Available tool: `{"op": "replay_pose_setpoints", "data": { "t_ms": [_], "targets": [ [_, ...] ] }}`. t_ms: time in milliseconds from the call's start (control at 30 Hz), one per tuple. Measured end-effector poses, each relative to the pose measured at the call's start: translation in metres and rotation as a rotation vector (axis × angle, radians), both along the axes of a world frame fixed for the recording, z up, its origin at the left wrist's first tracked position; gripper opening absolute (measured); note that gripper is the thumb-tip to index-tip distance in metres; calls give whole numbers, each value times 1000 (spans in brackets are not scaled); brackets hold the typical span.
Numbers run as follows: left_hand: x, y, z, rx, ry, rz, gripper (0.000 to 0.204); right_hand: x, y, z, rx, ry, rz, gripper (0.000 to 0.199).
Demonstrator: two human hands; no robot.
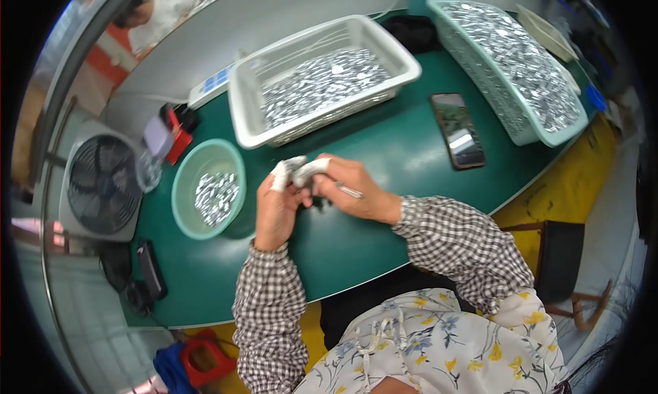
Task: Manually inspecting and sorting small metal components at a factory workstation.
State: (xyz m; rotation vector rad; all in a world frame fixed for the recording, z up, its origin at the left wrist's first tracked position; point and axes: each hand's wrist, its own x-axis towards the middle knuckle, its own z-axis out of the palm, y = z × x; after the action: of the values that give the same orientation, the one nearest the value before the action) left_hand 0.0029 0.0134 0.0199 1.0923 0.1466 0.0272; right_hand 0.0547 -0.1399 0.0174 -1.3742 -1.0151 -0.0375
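Work low over the green counter [343, 253], just right of the round green bowl [188, 174] with its small silvery pieces [216, 196]. Steady from the left grip [274, 212] and leave the fine movement to the right grip [356, 174] — probably the surest way with something so small. Press lightly through the white finger covers [279, 176], and angle the slender silvery tool [350, 190] away from the opposite fingers. Better to rest both wrists on the counter than to work in mid-air.

On the right, closed around the tool, with anything else pinched there impossible to make out. On the left, curled in, thumb and fingertips up against the right-hand fingers; hold or no hold, hard to say. As for the workpiece, somewhere at the meeting fingertips, if anywhere — hidden by the covers. Just beneath, a dark patch [320, 203], perhaps an object, perhaps shadow.

Many more silvery pieces in the pale grey basin [245, 99] on the far side and the pale green basin [545, 135] at far right, too blurred by glare for telling shapes apart. At far left, a co-worker [161, 17], only partly in view.
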Motion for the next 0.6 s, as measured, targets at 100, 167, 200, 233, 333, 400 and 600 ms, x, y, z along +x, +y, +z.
{"op": "replay_pose_setpoints", "data": {
  "t_ms": [100, 167, 200, 233, 333, 400, 600],
  "targets": [
    [-7, 2, 4, 16, 13, 54, 29, -5, 5, 1, -3, -10, -114, 13],
    [-1, -5, 5, 71, 5, 52, 30, -1, 4, -5, -249, -356, -228, 6],
    [-1, -5, 5, 132, 9, 81, 31, -2, 4, -7, -246, -356, -244, 6],
    [-1, -4, 5, 196, 13, 113, 31, -3, 4, -9, -284, -411, -255, 7],
    [-2, -5, 4, 368, 31, 143, 31, -10, 4, -12, -360, -514, -282, 12],
    [-3, -7, 4, 456, 38, 157, 31, -14, 5, -13, -475, -553, -305, 16],
    [-4, -7, 2, 626, 60, 150, 29, -18, 9, -16, -528, -519, -310, 17]
  ]
}}
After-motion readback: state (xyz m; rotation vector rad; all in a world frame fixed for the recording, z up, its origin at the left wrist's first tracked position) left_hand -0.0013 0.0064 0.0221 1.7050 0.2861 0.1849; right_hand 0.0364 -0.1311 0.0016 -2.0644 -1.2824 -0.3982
